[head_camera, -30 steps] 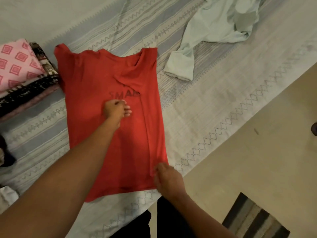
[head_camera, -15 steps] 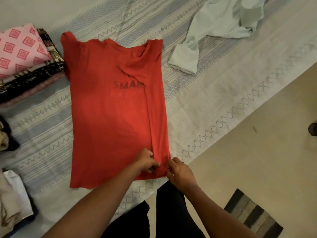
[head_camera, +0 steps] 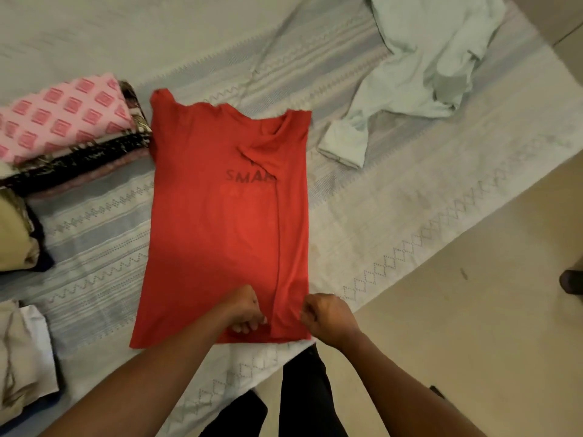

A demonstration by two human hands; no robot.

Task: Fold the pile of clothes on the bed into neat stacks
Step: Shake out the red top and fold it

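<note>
At the near edge of the bed (head_camera: 394, 216), head view: the red T-shirt (head_camera: 217, 231) lies flat on the cover, with the collar away from the person and the hem toward them. Its right side is already turned inward as a long strip, and the sleeve lies crumpled over the chest print.
Left hand (head_camera: 247, 310): the fingers are curled down on the hem, just beside the inner edge of the folded strip, and pinch the red cloth in a narrow grip.
Right hand (head_camera: 328, 320): it is curled at the lower right corner of the shirt and holds the hem of the strip. The knuckles hide how much cloth it has.
Step in hand: I judge that the person is squaring the hem of the first side fold.
To do it well: draw the hem gently toward the body and a little apart, so the crease runs straight from shoulder to hem and both layers end on one line. Keep the cloth low on the bed, because a high lift may disturb the sleeve.
Before the next fold: flatten the bunched sleeve near the collar, otherwise the packet becomes thick there.
Left side of the shirt: not yet folded; its sleeve touches the folded stack (head_camera: 63, 121) with the pink top.
Risk: the hem lies close to the bed edge, so a strong pull may drag it off.
Remaining: the pale green shirt (head_camera: 419, 74) lies unfolded, well apart at the far right.
</note>
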